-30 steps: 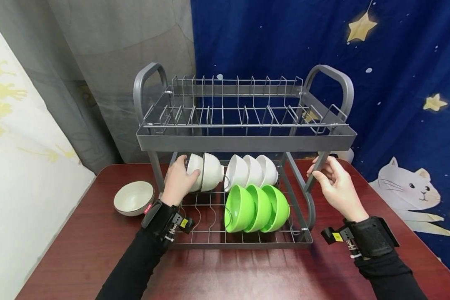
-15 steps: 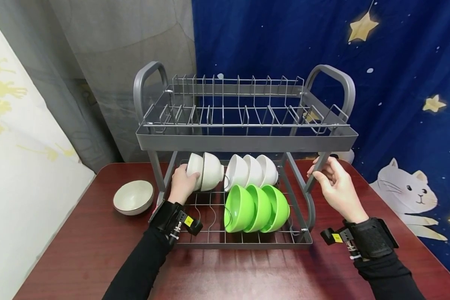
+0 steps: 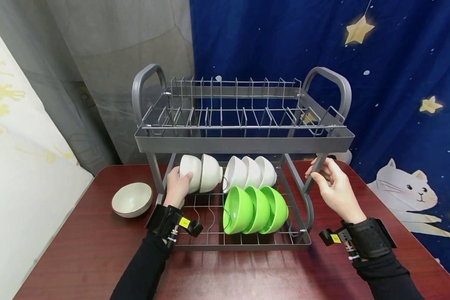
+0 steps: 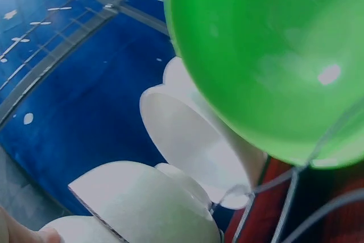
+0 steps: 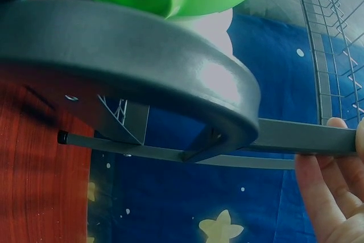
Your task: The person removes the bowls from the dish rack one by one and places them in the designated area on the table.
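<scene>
My left hand (image 3: 175,188) grips a white bowl (image 3: 191,164) at the left of the lower tier of a grey two-tier dish rack (image 3: 243,145), thumb on its near side. That bowl stands on edge, its right side against a second white bowl (image 3: 211,174). In the left wrist view only part of the hand (image 4: 23,233) shows, at the lower left corner beside the bowl. My right hand (image 3: 336,189) holds the rack's right front post, thumb in front and fingers around it; the right wrist view shows the fingers on the grey post (image 5: 307,136).
Right of the held bowl stand several white bowls (image 3: 235,173) on edge, with green bowls (image 3: 239,210) in front. Another white bowl (image 3: 132,201) sits upright on the red-brown table (image 3: 82,246), left of the rack. The upper tier (image 3: 225,128) has wire dividers above my hands.
My left hand has closed on the leftmost white bowl and shifted it slightly left. The right hand keeps its hold on the post.
</scene>
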Demonstrator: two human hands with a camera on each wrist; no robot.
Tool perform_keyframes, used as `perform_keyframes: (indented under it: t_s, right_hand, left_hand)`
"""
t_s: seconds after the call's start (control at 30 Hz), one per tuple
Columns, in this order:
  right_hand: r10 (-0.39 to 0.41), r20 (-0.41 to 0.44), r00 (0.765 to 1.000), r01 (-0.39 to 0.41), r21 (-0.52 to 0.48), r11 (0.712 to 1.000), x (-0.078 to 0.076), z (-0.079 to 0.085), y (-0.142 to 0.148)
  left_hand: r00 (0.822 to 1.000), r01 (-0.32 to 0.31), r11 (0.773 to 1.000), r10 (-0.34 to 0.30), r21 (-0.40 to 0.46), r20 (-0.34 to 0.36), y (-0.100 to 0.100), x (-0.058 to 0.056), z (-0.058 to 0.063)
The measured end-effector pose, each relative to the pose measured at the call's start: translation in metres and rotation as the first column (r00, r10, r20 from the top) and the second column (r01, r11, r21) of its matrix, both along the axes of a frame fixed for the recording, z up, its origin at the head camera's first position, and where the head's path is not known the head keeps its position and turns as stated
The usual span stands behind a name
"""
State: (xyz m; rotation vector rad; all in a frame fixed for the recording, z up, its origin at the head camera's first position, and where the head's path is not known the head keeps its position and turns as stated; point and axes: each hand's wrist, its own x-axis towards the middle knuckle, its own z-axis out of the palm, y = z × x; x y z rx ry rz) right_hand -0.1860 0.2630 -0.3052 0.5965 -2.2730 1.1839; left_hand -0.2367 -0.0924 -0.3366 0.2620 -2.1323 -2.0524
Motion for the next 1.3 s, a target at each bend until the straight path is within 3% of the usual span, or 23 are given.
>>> perform_keyframes:
  t_s: [0.27, 0.53, 0.73, 0.9, 1.03, 1.2, 1.27, 1.3]
  right_hand:
    - [-0.004, -0.007, 1.000, 0.004, -0.001, 1.000, 0.000, 0.000, -0.001]
    - [-0.012, -0.003, 1.000, 0.012, 0.007, 1.000, 0.000, 0.000, 0.000]
    - [-0.005, 0.003, 1.000, 0.004, 0.008, 1.000, 0.001, 0.000, 0.000]
    - [0.004, -0.003, 1.000, -0.004, 0.011, 1.000, 0.001, 0.000, 0.001]
    - [0.007, -0.006, 1.000, -0.007, 0.012, 1.000, 0.001, 0.001, 0.001]
    - [0.005, -0.004, 1.000, -0.005, 0.011, 1.000, 0.001, 0.000, 0.001]
    - [0.005, -0.004, 1.000, -0.005, 0.001, 1.000, 0.001, 0.000, 0.000]
    - [0.006, -0.005, 1.000, -0.006, -0.004, 1.000, 0.000, 0.000, 0.000]
  left_hand:
    - [0.998, -0.053, 0.992, 0.049, 0.119, 0.040, -0.001, 0.002, 0.001]
    - [0.993, -0.096, 0.978, 0.107, 0.184, -0.050, 0.004, 0.011, 0.007]
    - [0.977, -0.137, 0.980, 0.158, 0.143, -0.146, 0.009, 0.018, 0.010]
    - [0.945, -0.191, 0.982, 0.184, 0.003, -0.272, 0.010, 0.026, 0.011]
    - [0.910, -0.241, 0.959, 0.171, -0.147, -0.377, 0.009, 0.036, 0.016]
    - [0.881, -0.196, 0.934, 0.034, -0.298, -0.472, 0.007, 0.060, 0.020]
    - [0.864, -0.177, 0.909, -0.040, -0.377, -0.502, 0.004, 0.073, 0.019]
    - [0.846, -0.172, 0.892, -0.083, -0.417, -0.527, 0.002, 0.079, 0.017]
